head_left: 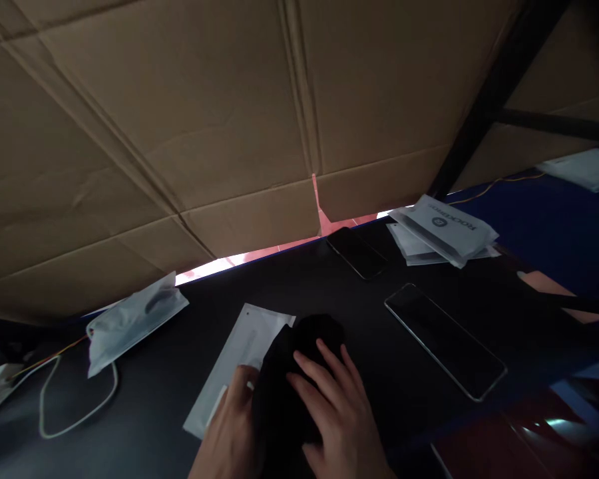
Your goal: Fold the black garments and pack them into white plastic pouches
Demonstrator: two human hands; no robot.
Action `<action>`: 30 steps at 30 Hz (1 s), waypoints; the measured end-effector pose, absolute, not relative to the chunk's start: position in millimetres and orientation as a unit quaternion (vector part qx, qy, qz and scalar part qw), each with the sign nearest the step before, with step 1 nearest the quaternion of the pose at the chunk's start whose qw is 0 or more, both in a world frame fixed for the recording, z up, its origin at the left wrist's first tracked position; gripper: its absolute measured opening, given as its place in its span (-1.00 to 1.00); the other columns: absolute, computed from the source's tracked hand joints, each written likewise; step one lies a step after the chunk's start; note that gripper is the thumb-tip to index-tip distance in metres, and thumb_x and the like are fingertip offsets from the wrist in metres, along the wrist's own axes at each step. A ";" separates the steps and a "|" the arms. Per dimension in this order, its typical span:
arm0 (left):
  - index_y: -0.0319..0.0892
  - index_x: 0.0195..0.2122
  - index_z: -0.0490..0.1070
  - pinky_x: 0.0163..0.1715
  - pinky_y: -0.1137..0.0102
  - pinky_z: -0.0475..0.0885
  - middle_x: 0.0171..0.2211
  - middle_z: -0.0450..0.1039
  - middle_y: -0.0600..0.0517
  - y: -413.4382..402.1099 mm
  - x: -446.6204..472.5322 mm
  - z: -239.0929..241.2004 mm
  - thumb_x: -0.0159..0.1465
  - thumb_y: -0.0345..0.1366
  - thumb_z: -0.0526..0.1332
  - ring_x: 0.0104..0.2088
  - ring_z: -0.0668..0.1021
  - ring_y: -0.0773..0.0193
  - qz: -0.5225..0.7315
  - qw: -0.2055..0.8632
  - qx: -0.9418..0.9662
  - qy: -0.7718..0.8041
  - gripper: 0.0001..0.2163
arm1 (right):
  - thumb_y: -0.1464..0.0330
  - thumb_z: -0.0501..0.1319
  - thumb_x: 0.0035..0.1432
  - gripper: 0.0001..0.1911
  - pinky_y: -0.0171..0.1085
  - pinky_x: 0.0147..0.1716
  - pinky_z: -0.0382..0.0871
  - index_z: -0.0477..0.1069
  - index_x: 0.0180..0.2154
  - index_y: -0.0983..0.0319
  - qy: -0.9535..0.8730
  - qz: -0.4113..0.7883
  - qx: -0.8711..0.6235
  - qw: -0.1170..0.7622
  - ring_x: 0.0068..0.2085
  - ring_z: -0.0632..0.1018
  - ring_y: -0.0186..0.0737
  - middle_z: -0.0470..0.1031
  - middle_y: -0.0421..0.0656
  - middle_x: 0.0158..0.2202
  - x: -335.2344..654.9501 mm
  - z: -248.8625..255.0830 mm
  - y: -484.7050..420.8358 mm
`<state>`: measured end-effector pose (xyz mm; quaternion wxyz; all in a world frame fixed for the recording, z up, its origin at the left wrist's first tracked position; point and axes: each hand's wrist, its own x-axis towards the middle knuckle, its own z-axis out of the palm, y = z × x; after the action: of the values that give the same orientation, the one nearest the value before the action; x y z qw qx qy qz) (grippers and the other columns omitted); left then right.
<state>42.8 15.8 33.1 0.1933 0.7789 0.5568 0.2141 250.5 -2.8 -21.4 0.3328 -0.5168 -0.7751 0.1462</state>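
A soft black cloth-like item (283, 392) lies between my two hands near the front of the dark table. My left hand (232, 426) is closed on its left edge, fingers curled. Spread over its right side are the fingers of my right hand (334, 406), resting on the dark material. Under and behind my left hand sits a flat white pouch (237, 346) with faint printing and a small hole in its corner. A small white piece (217, 402) shows beside my left hand; its kind is unclear.
Two dark phones, a smaller one (358, 253) and a larger one (444, 340), lie to the right. Several white printed packets (444, 226) are stacked at the back right. Another packet (137, 319) and a white cable (44, 406) are left. Cardboard (219, 120) walls the back.
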 end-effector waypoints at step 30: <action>0.24 0.50 0.27 0.44 -0.26 0.29 0.54 0.25 0.05 14.5 21.6 23.2 0.57 -0.15 0.05 0.55 0.27 -0.13 0.242 0.140 0.782 0.558 -0.52 | 0.19 0.36 0.38 -0.35 0.24 0.31 0.48 0.36 0.41 0.16 -0.833 0.216 -0.462 0.214 0.38 0.46 0.28 0.52 -0.11 0.38 232.7 12.1 13.5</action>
<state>21.6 14.5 23.2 0.1399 0.7815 0.5577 0.2422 232.7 13.5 12.1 0.2139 -0.4624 -0.8331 0.2155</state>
